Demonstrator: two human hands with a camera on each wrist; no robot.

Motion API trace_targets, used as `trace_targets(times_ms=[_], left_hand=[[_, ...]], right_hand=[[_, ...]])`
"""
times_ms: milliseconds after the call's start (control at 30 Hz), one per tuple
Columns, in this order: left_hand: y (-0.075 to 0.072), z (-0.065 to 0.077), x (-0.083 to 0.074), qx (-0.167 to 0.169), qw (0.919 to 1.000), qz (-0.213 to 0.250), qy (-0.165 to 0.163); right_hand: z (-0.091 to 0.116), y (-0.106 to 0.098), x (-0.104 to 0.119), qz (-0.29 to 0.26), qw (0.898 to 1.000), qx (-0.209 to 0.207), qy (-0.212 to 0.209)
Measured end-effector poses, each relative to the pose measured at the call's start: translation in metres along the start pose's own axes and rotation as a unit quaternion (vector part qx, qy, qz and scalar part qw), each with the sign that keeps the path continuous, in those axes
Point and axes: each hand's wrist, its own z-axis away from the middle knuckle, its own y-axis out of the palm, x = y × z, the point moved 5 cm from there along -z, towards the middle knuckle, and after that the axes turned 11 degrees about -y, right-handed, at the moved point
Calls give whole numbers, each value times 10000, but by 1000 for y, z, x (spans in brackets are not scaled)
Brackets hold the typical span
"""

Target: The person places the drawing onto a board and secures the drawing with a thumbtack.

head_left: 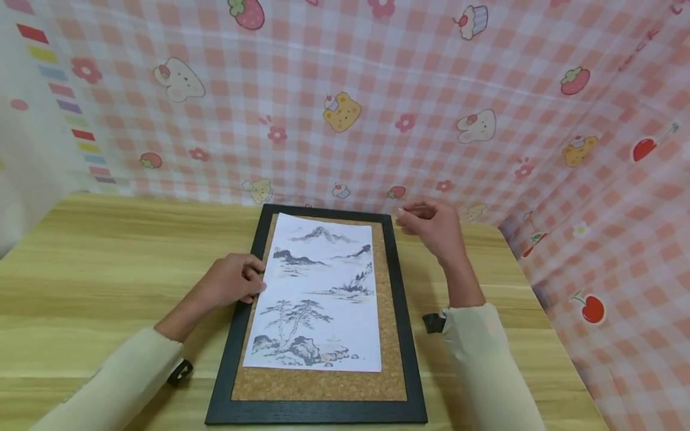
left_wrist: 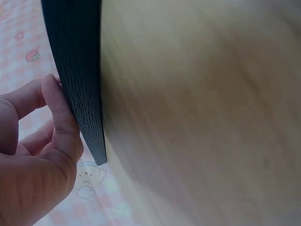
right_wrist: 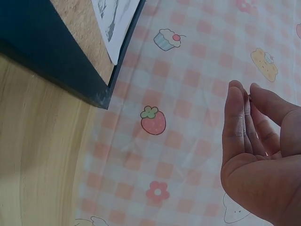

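A white sheet of paper with an ink landscape of mountains, trees and rocks lies over a black-framed cork board. My left hand is at the sheet's left edge, over the frame's left side, its index finger and thumb bent right at the paper. I cannot tell whether they pinch it. In the left wrist view the frame partly hides those fingertips. My right hand hovers beyond the board's far right corner. Its thumb and forefinger meet around a tiny reddish-brown thing, mostly hidden between the fingertips.
The board lies on a wood-grain table. A pink checked cloth with cartoon prints hangs behind and along the right side. Black straps show at both sleeves.
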Motion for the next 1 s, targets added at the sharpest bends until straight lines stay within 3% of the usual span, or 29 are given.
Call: trace_targets(times_ms=[300, 733, 1000], left_hand=[[0, -2, 3, -66, 9991, -410, -83], [-1, -1, 1, -41, 9994, -355, -1], [-1, -2, -1, -7, 9993, -367, -20]], right_hand=[[-4, 14, 0, -73, 9999, 145, 25], [-10, 29, -11, -377, 9981, 144, 456], [-15, 35, -12, -141, 9992, 15, 368]])
